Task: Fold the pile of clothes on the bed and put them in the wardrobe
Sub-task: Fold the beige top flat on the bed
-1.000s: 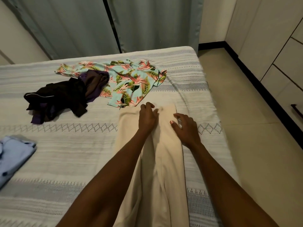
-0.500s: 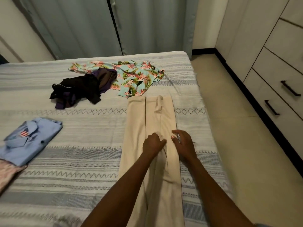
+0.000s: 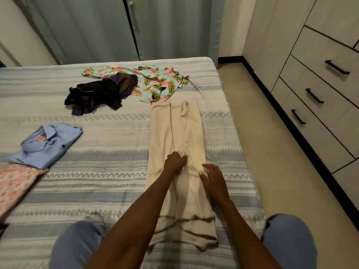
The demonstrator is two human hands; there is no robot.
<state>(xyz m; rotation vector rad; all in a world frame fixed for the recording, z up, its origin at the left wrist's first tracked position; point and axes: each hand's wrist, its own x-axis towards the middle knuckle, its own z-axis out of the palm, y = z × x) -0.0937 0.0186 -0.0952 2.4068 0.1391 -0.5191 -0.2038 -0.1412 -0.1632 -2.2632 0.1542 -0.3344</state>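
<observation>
Your left hand (image 3: 174,162) pinches the centre fold of the cream trousers (image 3: 177,136), laid lengthwise near the bed's (image 3: 116,191) right edge; your right hand (image 3: 212,180) rests beside it, fingers relaxed. Smooth toward the hems before folding across.

The bedspread (image 3: 97,191) is showing a coarse woven cloth, matt, with raised stitched bands. The beige trousers (image 3: 174,133) are looking like smooth, soft matt fabric. The floral shirt (image 3: 161,84) is lying thin and light, the blue shirt (image 3: 52,146) crisp cotton-like. On the right, the drawers (image 3: 320,98) are presenting smooth matt panels with dark handles (image 3: 337,67); the floor (image 3: 272,152) is gleaming faintly.
</observation>
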